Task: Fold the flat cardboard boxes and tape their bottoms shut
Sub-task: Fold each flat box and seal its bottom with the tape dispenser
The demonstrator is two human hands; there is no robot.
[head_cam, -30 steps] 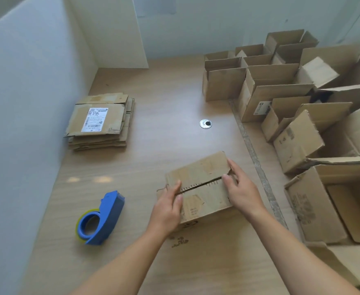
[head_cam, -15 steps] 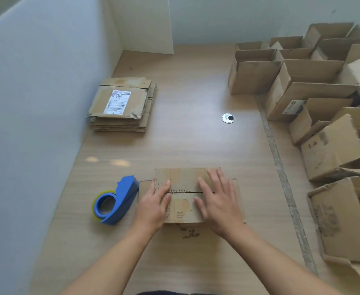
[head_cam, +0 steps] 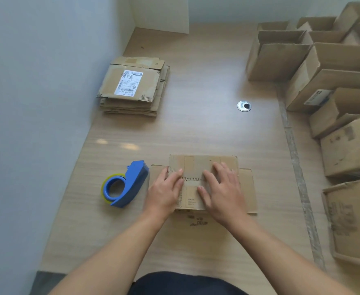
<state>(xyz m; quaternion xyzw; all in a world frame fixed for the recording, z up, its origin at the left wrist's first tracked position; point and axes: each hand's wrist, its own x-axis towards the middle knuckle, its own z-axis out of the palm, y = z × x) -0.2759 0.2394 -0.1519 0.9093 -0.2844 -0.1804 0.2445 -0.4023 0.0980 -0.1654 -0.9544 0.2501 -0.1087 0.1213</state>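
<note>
Cardboard box [head_cam: 203, 165], tilted a second ago, now sits bottom-up on the tabletop [head_cam: 196, 128], just beside the blue tape dispenser [head_cam: 130, 186]. The left hand [head_cam: 166, 193] and right hand [head_cam: 222, 192] press its closed flaps with flat, straight fingers and grip nothing. Taping is probably next.

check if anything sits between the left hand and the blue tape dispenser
Nothing visible does. The blue tape dispenser lies on the table just left of the left hand, close beside it. That hand rests on the closed flaps of the box.
</note>
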